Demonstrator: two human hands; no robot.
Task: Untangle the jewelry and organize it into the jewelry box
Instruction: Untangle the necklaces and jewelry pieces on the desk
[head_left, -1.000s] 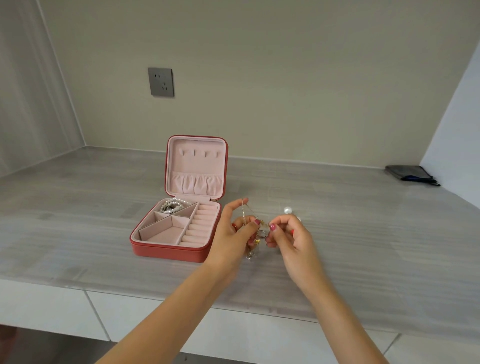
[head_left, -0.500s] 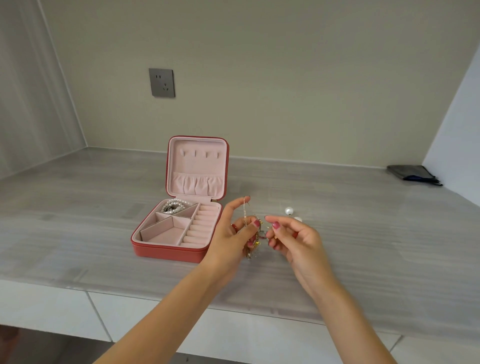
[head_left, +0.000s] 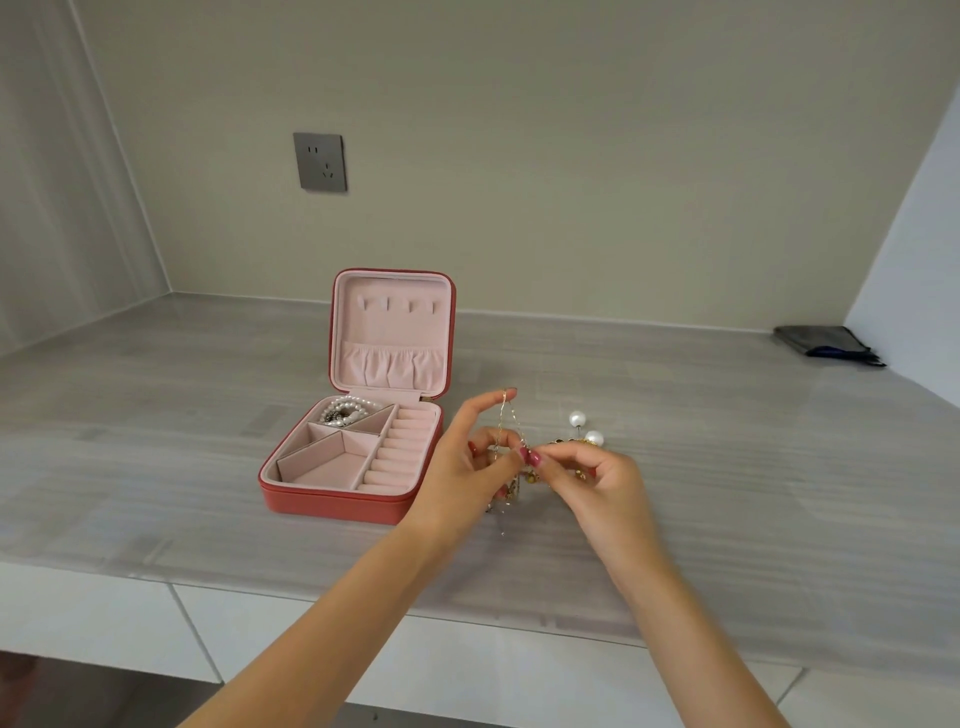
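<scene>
Left hand: we note it pinching a thin gold chain, looped over the raised forefinger.
Right hand: pinches the tangled gold jewellery, apparently the same knot.
Open red square jewellery box: just left, white pearl strand in rear compartment.

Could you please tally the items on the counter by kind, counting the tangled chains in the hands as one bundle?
Jewelry box: 1
Pearl strand in box: 1
Loose white pearls: 2
Tangled chain bundle: 1
Dark pouch: 1
Total: 6

Velvety pink-lined jewelry box, glossy pearls, fine metal chain
</scene>
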